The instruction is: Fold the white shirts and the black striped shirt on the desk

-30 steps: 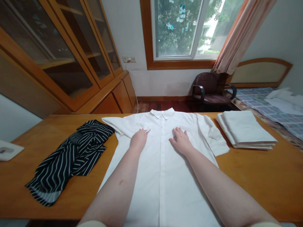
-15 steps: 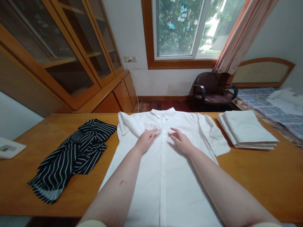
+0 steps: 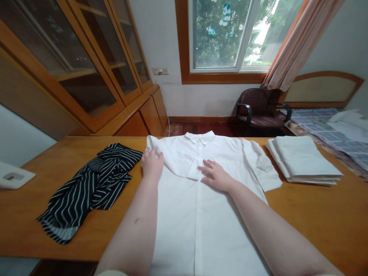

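A white collared shirt (image 3: 178, 218) lies front side up on the table, its collar away from me. Its left-side sleeve (image 3: 179, 163) is folded inward across the chest, and the sleeve's end reaches the button placket. My left hand (image 3: 152, 164) rests on the outer edge of that fold near the shoulder, fingers apart. Beside the placket, my right hand (image 3: 216, 175) lies palm down on the chest with its fingers spread, close to the sleeve end. The other sleeve (image 3: 263, 168) angles out to the right, creased.
A crumpled black-and-white striped garment (image 3: 89, 188) lies left of the shirt. Folded white cloths (image 3: 306, 159) are stacked on the right. A white plastic object (image 3: 14, 176) sits at the table's left edge. Beyond the wooden table (image 3: 310, 218) are a chair (image 3: 255, 109), a bed and a glass-doored cabinet.
My left hand has moved from the shirt's middle out to the left shoulder edge. My right hand has come down flat on the chest. The folded sleeve now lies more spread out toward the placket.
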A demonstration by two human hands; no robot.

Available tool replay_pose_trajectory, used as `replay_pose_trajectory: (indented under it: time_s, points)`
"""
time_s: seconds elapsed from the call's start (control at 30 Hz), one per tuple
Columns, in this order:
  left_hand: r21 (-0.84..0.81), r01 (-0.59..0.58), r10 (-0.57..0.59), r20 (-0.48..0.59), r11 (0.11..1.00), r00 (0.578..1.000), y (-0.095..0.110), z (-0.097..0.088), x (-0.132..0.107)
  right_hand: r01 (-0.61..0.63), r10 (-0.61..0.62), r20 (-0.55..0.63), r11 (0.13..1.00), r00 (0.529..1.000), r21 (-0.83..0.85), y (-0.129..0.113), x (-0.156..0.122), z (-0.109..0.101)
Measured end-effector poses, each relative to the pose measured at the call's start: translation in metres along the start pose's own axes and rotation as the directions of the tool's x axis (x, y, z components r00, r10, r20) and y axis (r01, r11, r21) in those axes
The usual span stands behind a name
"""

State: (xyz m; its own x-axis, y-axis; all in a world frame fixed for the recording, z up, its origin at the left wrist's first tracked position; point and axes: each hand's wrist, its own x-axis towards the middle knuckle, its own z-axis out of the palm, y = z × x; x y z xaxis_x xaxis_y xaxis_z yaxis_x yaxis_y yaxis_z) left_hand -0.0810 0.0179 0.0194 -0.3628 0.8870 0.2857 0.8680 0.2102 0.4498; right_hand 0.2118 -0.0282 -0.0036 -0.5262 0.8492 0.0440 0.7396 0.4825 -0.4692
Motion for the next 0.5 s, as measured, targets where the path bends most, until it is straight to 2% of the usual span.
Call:
replay_pose_trajectory:
  time_s: [0.03, 0.1, 0.2, 0.3, 0.5]
  points:
    - [0.045, 0.091, -0.089, -0.031, 0.995, 0.996, -0.012, -0.001, 0.007, -0.002, 0.002, 0.024, 1.000, 1.000, -0.031, -0.002, 0.000, 0.000]
    - [0.068, 0.194, -0.192, -0.045, 0.979, 0.980, -0.033, -0.001, 0.019, -0.014, 0.018, 0.058, 0.998, 0.998, -0.059, -0.006, -0.001, 0.001]
    - [0.009, 0.228, -0.229, 0.036, 0.974, 0.973, -0.055, 0.000, 0.028, -0.068, 0.073, 0.077, 0.996, 0.994, -0.063, -0.010, 0.000, 0.000]
    - [-0.064, 0.265, -0.262, 0.050, 0.962, 0.964, -0.063, 0.002, 0.032, -0.080, 0.083, 0.103, 0.996, 0.991, -0.030, -0.010, 0.000, -0.002]
    - [-0.167, 0.276, -0.275, 0.031, 0.946, 0.961, -0.061, 0.012, 0.035, -0.041, 0.031, 0.074, 0.990, 0.997, 0.134, -0.004, 0.000, -0.004]
